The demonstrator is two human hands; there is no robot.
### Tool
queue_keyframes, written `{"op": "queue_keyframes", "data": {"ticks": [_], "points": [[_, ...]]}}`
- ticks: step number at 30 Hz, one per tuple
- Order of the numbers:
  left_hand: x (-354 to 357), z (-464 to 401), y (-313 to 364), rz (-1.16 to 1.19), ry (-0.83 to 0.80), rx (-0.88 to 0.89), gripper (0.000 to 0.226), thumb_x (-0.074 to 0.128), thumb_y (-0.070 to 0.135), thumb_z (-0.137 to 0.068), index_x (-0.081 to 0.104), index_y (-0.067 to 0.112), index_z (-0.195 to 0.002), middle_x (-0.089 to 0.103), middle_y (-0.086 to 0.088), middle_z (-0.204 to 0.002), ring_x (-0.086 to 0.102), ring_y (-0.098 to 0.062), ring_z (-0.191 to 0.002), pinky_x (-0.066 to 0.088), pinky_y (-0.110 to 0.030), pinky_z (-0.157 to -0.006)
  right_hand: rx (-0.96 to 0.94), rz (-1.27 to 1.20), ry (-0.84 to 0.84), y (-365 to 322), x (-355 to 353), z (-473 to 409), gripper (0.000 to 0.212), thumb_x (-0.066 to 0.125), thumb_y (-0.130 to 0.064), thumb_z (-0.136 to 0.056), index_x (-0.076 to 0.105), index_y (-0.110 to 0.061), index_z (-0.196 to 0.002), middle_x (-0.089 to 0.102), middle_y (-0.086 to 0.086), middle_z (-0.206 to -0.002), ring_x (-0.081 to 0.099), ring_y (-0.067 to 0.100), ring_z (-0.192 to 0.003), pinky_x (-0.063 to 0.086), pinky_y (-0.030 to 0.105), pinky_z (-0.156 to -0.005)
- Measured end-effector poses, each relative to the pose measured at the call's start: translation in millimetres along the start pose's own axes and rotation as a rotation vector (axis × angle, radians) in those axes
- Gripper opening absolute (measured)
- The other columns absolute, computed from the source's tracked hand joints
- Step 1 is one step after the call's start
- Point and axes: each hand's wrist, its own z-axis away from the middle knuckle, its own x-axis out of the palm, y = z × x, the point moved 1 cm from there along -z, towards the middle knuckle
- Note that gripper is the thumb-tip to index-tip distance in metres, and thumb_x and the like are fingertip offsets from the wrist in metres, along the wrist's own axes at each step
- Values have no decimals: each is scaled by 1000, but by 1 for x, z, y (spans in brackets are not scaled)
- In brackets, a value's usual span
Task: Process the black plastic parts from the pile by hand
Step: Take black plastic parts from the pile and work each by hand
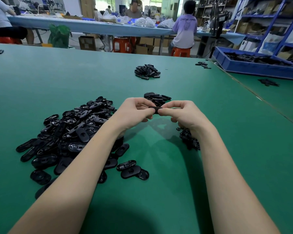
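Above the green table (159, 157), both hands' grips, left hand (134, 112) and right hand (184, 114), pinch one small black oval part (156, 109).

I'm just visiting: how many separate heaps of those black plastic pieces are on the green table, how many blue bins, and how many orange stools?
Heaps of black plastic parts on the green table: 4 clear ones: large pile, far heap, heap behind the hands, small heap under the right wrist; scattered bits not counted
Blue plastic bins: 1
Orange plastic stools: 3 visible
Total: 8

Pile (71, 137) lies left of hands (156, 112), tray (254, 65) far right.
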Motion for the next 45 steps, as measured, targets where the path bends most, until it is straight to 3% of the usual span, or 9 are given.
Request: {"op": "queue_keyframes", "data": {"ticks": [3, 8, 12, 19, 27, 31, 34, 37, 45], "points": [[1, -2, 0, 11, 11, -7, 8, 69, 9, -91, 73, 17, -92, 75, 1, -75, 70, -9, -73, 58, -23, -74, -30, 47, 38, -1, 3, -2, 12, 84, -30, -78, 75, -25, -74, 60, -17, -58, 44, -2, -44, 33, 11, -40], [1, -2, -3, 6, 18, -5, 7, 73, 11, -88, 73, 17, -91, 72, 3, -73, 70, -11, -73, 60, -29, -85, -59, 92, 77, 0, 7, -4, 11, 83, -33, -77, 76, -25, -75, 67, -13, -70, 55, 5, -62, 41, 15, -52], [2, 0, -3, 16, 16, -19, 7, 73, 10, -90, 72, 16, -92, 73, 1, -75, 69, -13, -74, 60, -31, -88, -82, 102, 77, 3, 8, -7, 11, 83, -31, -78, 75, -23, -75, 58, -17, -55, 50, 4, -54, 37, 11, -46], [4, 0, 0, -14, 20, -66, 8, 75, 12, -88, 74, 20, -89, 73, 2, -73, 66, -7, -67, 52, -15, -71, -91, 119, 92, 5, 11, -6, 13, 81, -29, -77, 70, -21, -74, 50, -20, -44, 43, 0, -39, 31, 10, -39], [5, -3, -4, -79, 53, -55, 8, 76, 16, -86, 74, 24, -85, 75, 0, -74, 65, -9, -66, 54, -26, -79, -121, 111, 103, 8, 13, -5, 19, 82, -27, -76, 65, -22, -69, 50, -18, -45, 42, 0, -40, 33, 9, -42], [-5, -3, -6, -99, 17, 39, 10, 76, 16, -87, 71, 21, -95, 75, 2, -74, 68, -12, -69, 58, -32, -85, -128, 20, 101, 9, 17, -5, 14, 81, -25, -80, 69, -21, -74, 55, -17, -52, 45, -1, -44, 34, 9, -45], [-10, 0, -6, -276, -2, 168, 20, 76, 15, -85, 68, 28, -98, 75, 6, -77, 66, -4, -64, 47, -12, -66, -77, -25, 72, 9, 16, -4, 9, 79, -25, -81, 73, -21, -86, 53, -12, -58, 41, 4, -45, 31, 13, -42], [-7, 0, -8, -418, 12, 215, 20, 78, 16, -84, 67, 28, -96, 72, 11, -80, 59, 2, -57, 42, -5, -62, -52, 52, 36, 8, 13, -4, 9, 77, -28, -82, 73, -25, -89, 62, -5, -70, 47, 8, -52, 36, 18, -48], [-6, -13, -15, -543, 125, 192, 19, 82, 33, -78, 68, 36, -90, 69, 17, -85, 58, 5, -57, 51, -25, -76, -51, 293, 103, 4, -9, -6, 3, 72, -34, -84, 72, -32, -87, 71, -18, -84, 64, 0, -75, 46, 22, -60]]}}
